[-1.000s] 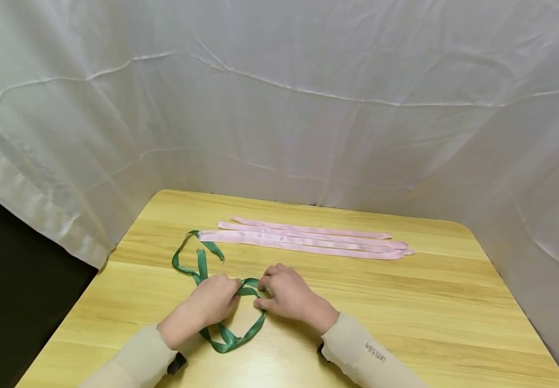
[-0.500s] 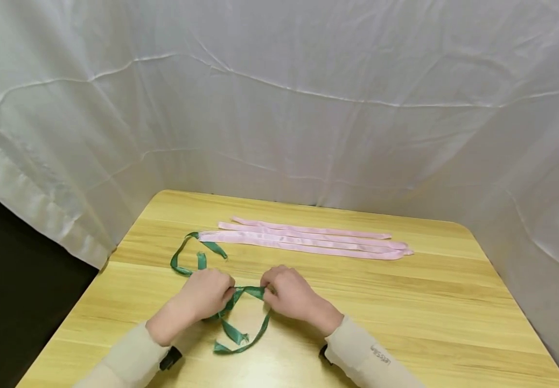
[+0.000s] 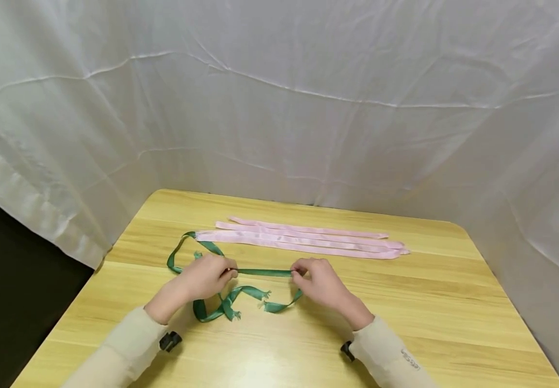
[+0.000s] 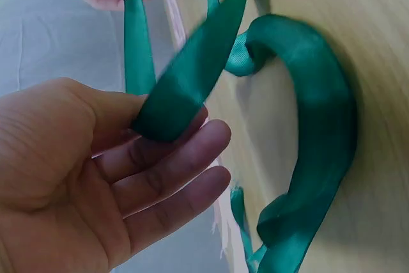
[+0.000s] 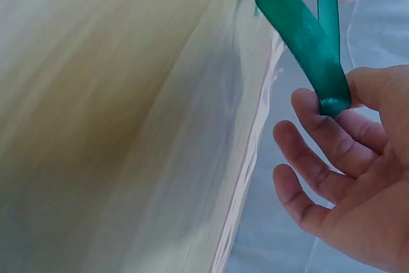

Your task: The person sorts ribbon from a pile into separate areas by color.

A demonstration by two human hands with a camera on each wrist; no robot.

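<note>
A green satin ribbon [image 3: 265,272] is stretched between the two hands, just above the table. My left hand [image 3: 208,276] pinches it between thumb and forefinger; in the left wrist view the ribbon [image 4: 192,81] folds over the forefinger while the other fingers are loosely bent. My right hand [image 3: 322,281] pinches the other end of the stretch, and a short frayed tail hangs below it. In the right wrist view the ribbon [image 5: 307,43] bends at that thumb tip. More green ribbon lies curled on the table around the left hand, with frayed ends showing.
Several pink ribbons [image 3: 299,237] lie side by side across the back of the wooden table [image 3: 405,312]. A green loop [image 3: 175,253] touches their left end. White cloth [image 3: 279,134] hangs behind the table and along its sides.
My right hand has moved right and slightly away, pulling the green ribbon from a loose loop into a straight stretch. The left hand has moved only slightly. The pink ribbons lie as before.
</note>
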